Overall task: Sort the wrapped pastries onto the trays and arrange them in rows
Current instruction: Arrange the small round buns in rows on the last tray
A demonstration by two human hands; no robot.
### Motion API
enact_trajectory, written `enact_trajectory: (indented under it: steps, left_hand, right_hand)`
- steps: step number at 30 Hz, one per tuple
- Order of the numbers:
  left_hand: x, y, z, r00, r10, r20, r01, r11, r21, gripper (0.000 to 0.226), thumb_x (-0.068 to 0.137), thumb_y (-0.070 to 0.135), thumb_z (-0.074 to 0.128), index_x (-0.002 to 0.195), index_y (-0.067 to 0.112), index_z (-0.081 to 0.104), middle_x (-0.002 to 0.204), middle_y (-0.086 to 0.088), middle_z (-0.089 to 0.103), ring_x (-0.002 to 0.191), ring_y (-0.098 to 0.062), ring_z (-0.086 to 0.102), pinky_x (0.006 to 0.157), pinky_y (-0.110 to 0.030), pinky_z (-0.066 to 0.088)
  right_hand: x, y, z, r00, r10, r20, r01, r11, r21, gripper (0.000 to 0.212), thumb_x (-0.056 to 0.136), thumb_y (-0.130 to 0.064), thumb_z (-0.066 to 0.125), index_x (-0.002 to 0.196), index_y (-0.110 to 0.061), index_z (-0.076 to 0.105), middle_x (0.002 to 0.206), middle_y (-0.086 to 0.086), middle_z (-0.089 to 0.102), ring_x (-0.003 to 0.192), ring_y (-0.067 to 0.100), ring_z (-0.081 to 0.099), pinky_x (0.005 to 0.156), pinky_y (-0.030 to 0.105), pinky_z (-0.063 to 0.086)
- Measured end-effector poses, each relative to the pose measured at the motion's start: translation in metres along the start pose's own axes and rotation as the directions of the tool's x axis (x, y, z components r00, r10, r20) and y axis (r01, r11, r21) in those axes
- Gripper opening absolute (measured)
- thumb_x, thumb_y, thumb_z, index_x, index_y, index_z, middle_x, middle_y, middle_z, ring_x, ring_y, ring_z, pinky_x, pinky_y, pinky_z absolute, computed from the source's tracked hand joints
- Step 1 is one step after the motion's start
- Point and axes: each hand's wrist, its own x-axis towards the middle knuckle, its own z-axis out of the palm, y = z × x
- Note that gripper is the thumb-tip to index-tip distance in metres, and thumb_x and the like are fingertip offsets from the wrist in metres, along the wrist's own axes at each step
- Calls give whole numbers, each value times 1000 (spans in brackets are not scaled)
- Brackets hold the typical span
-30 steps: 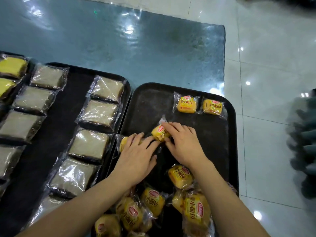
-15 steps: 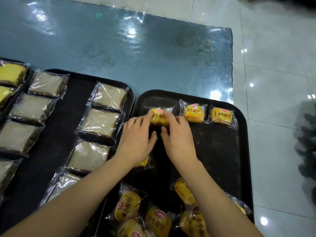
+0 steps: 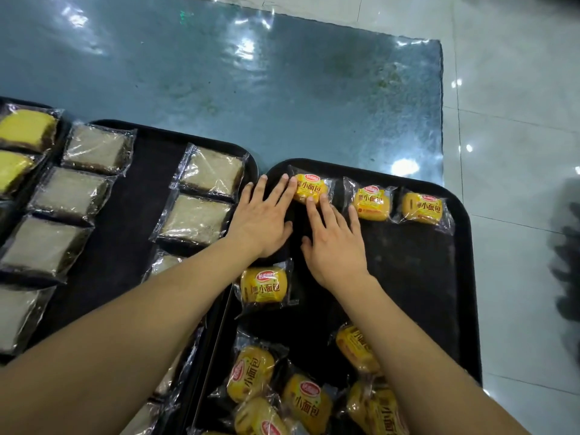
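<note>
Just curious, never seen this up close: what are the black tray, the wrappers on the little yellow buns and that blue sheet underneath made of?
Black tray: probably moulded plastic, matte, with rounded corners and a raised rim.
Wrapper on the yellow bun: thin clear plastic film, glossy and crinkled, printed label.
Blue sheet: looks like shiny plastic or vinyl; rippled glare, hard to tell.

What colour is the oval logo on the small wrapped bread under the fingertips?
Red with white lettering, on the yellow wrapped small bread; the head view shows it.
</note>
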Motion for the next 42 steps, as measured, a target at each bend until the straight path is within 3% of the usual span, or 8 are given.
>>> enact_trajectory:
  steps: [5,8,11,16,22,27,38,42]
  left_hand:
    - [-45,1,-20,995,-74,-74,61,985,-161,66,102,35,43,159,28,12,166,-2,17,150,-30,19,122,-49,18]
    - [-117,5,-22,977,-97,-191,46,965,-258,52,96,25,52,147,25,43,149,-1,44,135,-26,39,113,-47,34]
    - [-181,10,1,986,-84,-142,47,968,-248,46,90,24,58,135,28,54,135,1,54,122,-26,49,103,-46,42]
    - [-208,19,25,993,-114,23,117,969,-217,64,91,32,58,151,34,36,156,7,38,134,-27,41,112,-50,33]
    - [-211,18,16,973,-228,32,228,939,-257,54,92,37,53,144,34,42,145,-1,45,132,-23,40,112,-45,33]
    - [-201,26,15,970,-244,13,235,918,-320,60,93,39,58,149,30,39,148,3,44,137,-20,35,116,-42,25]
    - [-84,155,-11,986,108,128,-47,912,-408,61,102,46,39,158,33,19,165,9,20,148,-21,16,120,-40,16]
    - [-50,208,-19,938,214,272,-101,921,-377,64,105,44,31,161,29,3,169,5,2,153,-25,5,123,-46,12]
  right_hand:
    - [-12,-1,-12,1000,-8,-29,11,995,97,59,102,-35,46,159,-24,31,165,5,31,150,25,29,126,49,13]
    - [-46,-13,-16,996,-92,-22,95,964,248,50,98,-25,53,148,-28,47,152,-2,48,138,23,43,116,42,29]
    - [-76,-30,-9,985,-170,29,150,930,335,50,96,-27,58,145,-34,49,151,-7,48,136,18,45,113,38,29]
    - [-90,-45,1,992,-91,89,60,949,309,55,100,-37,54,152,-43,35,163,-4,32,142,22,40,119,44,24]
    - [-98,-59,-7,980,126,151,-170,930,326,64,100,-33,57,155,-29,25,130,7,59,117,26,58,102,43,46]
    - [-94,-60,-10,973,112,200,-199,845,496,64,99,-35,58,155,-31,27,129,5,60,120,28,55,106,46,41]
    - [-112,93,-26,914,398,80,-395,824,407,60,99,-44,51,154,-35,29,139,7,56,127,31,49,107,50,37]
    - [-129,147,-15,915,397,67,-395,855,336,65,101,-46,49,159,-38,21,164,7,30,149,30,29,120,47,24]
